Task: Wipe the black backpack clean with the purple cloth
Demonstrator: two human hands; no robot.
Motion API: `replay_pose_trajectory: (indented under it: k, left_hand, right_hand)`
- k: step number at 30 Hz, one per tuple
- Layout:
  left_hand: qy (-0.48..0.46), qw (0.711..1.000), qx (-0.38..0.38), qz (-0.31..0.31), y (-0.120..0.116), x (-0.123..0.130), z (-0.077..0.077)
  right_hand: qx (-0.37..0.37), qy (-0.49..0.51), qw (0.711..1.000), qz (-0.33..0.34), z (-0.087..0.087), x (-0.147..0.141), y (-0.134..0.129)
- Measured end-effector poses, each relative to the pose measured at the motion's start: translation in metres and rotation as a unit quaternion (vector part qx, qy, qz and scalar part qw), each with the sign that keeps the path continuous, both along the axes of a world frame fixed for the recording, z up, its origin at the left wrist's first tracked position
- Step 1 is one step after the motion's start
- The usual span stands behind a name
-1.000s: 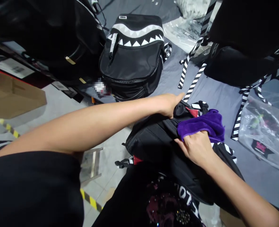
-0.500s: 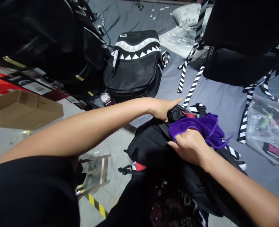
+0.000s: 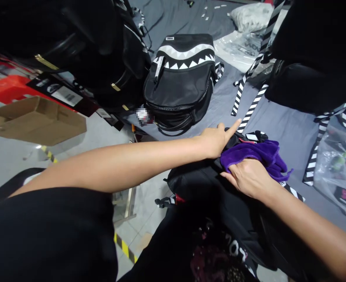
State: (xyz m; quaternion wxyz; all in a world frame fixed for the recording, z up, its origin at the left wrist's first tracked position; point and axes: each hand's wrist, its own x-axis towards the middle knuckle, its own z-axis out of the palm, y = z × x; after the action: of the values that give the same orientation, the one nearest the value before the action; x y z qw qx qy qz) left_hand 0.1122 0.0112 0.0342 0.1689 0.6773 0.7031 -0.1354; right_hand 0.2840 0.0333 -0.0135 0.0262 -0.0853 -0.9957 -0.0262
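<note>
Just beside purple cloth, roomy grey sheet.

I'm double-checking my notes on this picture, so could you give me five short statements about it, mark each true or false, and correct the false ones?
1. The right hand holds a purple cloth. True.
2. The backpack with white teeth is on the gray sheet. True.
3. The left hand is on the backpack with white teeth. False: it is at the upper edge of the black bag in front of the person.
4. The cardboard box stands on the gray sheet. False: it is off the sheet, at the picture's left.
5. A clear plastic bag lies at the picture's right. True.
</note>
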Motion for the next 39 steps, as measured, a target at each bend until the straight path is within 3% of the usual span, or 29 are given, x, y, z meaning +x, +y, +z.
replay_pose_trajectory:
  k: [4, 11, 21, 35, 39]
  left_hand:
    - [0.01, 0.999, 0.03, -0.017, -0.002, -0.001, -0.002]
    - [-0.071, 0.994, 0.035, -0.08, -0.003, -0.02, -0.007]
    - [-0.103, 0.993, -0.01, -0.064, 0.007, -0.022, -0.003]
    - [-0.113, 0.992, -0.015, -0.059, 0.008, -0.024, -0.003]
    - [-0.129, 0.99, -0.021, -0.048, 0.007, -0.024, -0.001]
  right_hand:
    - [0.018, -0.007, 1.0, -0.007, -0.002, 0.003, -0.001]
    - [0.013, 0.0, 1.0, -0.016, -0.001, 0.015, -0.005]
    - [-0.037, 0.021, 0.998, 0.04, 0.002, -0.009, 0.005]
    - [-0.017, 0.017, 0.999, 0.036, 0.0, -0.007, 0.007]
    - [-0.014, 0.02, 1.0, 0.01, 0.001, -0.01, 0.003]
